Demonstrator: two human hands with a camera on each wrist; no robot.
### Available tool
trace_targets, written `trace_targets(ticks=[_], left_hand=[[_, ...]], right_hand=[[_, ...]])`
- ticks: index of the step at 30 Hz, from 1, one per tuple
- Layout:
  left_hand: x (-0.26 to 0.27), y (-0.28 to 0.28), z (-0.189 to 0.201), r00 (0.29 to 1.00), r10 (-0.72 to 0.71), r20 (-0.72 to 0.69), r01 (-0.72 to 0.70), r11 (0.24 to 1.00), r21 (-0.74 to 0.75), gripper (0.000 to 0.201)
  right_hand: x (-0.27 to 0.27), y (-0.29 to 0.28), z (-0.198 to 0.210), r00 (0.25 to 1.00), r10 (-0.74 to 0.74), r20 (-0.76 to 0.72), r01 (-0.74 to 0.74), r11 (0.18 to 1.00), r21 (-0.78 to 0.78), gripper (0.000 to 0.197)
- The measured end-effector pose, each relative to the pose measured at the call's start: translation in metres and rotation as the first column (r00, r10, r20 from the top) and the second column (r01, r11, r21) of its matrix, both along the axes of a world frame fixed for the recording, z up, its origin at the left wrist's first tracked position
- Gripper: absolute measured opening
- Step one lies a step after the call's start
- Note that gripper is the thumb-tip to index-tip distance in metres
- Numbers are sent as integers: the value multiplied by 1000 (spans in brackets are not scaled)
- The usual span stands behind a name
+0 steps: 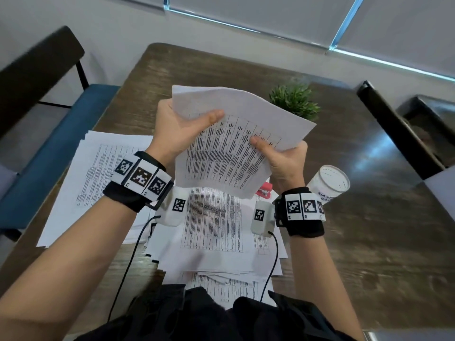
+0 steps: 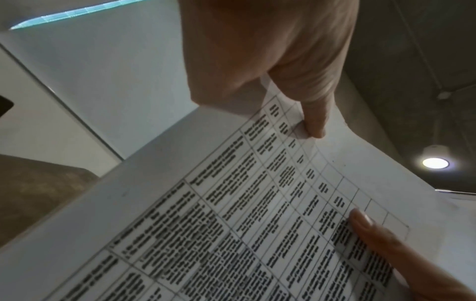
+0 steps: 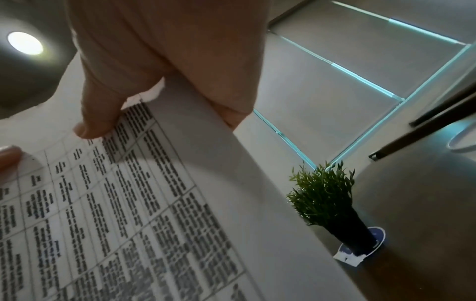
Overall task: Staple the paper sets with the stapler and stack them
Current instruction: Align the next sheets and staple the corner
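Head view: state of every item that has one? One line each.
paper set: lifted off the table, bowed, gripped by both hands
left hand: grips the set's left edge, thumb on top
right hand: pinches the set's right edge
red stapler: on the table, mostly hidden under the held set
loose paper sheets: spread flat, overlapping
white cup: tilted, lid on

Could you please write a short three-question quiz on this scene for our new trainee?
1. True or false: both hands hold the paper set in the air.
2. Where does the red stapler lie?
A. on the table, partly hidden under the held set
B. in the left hand
C. on the blue bench
3. Name the green thing beyond the right hand.

Key: 1 true; 2 A; 3 the small potted plant.
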State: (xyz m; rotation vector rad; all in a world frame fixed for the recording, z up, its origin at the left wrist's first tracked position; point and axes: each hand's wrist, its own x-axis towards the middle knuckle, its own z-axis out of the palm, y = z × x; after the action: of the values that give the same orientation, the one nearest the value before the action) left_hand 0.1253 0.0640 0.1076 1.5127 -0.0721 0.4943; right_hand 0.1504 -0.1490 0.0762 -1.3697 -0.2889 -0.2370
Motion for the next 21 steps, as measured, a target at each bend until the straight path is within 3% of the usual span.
trace_targets(ticks=[6, 9, 12, 17, 21], left_hand=[[10, 2, -72, 955, 70, -287, -33, 991, 133, 28], [8, 3, -109, 927, 75, -369, -21, 989, 147, 28], [2, -1, -134, 904, 86, -420, -7, 982, 187, 37], [1, 0, -140, 868, 150, -473, -4, 955, 296, 51], [3, 24, -134, 820, 114, -561, 116, 927, 358, 29]], right_hand=[[7, -1, -68, 989, -86, -123, 40, 940, -339, 27], [4, 1, -95, 950, -167, -265, 66, 934, -351, 36], [2, 4, -106, 936, -176, -304, 81, 951, -300, 31], [15, 8, -97, 909, -184, -374, 68, 951, -301, 28], [53, -8, -91, 901, -295, -318, 123, 877, -464, 48]])
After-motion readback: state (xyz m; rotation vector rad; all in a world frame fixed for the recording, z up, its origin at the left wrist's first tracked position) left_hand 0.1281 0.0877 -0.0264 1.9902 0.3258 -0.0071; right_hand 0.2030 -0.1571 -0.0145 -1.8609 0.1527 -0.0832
